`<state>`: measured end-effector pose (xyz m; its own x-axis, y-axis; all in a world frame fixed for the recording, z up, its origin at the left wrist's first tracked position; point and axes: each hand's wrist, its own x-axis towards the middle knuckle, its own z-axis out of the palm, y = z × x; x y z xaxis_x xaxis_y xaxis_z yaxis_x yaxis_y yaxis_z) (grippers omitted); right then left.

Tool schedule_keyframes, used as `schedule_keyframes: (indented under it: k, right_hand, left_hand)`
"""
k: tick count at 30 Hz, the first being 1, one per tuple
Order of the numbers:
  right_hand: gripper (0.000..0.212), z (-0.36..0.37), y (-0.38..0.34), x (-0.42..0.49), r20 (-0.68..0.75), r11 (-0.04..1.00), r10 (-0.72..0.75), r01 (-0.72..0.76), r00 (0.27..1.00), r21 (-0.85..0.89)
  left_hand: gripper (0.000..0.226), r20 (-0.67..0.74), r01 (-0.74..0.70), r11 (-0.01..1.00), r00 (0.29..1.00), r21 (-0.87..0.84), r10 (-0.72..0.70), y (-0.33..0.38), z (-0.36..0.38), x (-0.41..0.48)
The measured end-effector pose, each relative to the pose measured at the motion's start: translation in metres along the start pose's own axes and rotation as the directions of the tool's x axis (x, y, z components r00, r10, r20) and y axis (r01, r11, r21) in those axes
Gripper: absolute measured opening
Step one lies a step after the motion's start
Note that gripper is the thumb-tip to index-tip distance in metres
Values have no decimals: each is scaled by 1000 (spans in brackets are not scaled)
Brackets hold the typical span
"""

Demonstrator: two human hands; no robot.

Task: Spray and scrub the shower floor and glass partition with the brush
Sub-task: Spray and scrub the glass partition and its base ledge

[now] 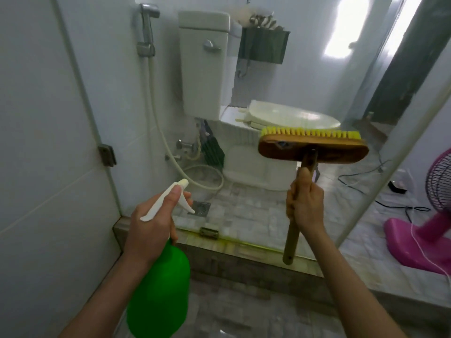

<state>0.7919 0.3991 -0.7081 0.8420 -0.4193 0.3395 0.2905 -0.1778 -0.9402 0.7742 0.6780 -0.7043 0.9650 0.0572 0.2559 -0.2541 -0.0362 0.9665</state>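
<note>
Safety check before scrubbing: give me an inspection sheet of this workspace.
Surface: tiled floor, drain; hazy glass.
Job's things: green bottle; brush, bristles toward the glass.
Clutter: pink fan at right.
Hands: left hand grips the bottle's neck; right hand grips the brush handle.
Cables: black cables on the floor by the fan.
Surroundings: toilet, hose on the wall.

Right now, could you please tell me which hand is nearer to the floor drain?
Left. The left hand, gripping the spray bottle, is just left of the drain in view; the right hand, holding the brush handle, is well off to its right.
</note>
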Motion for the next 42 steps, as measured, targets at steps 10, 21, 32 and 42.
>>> schedule_keyframes:
  k: [10,21,32,42]
  right_hand:
    - [79,-58,218,-132,-204,804,493,-533,846,-264]
    - [64,87,180,-134,72,699,715,-708,695,-107]
    - [65,-61,189,-135,-231,688,676,-712,699,-143]
    - [59,-29,142,-105,-153,861,504,-508,850,12]
  left_hand:
    - [26,-35,116,990,993,77,-113,-46,-1,-26]
    - [27,-61,150,982,988,112,-144,-62,-8,-31]
    - [41,-47,150,983,988,106,-146,-66,-30,-37]
    - [42,51,138,980,988,144,-146,-54,8,-36]
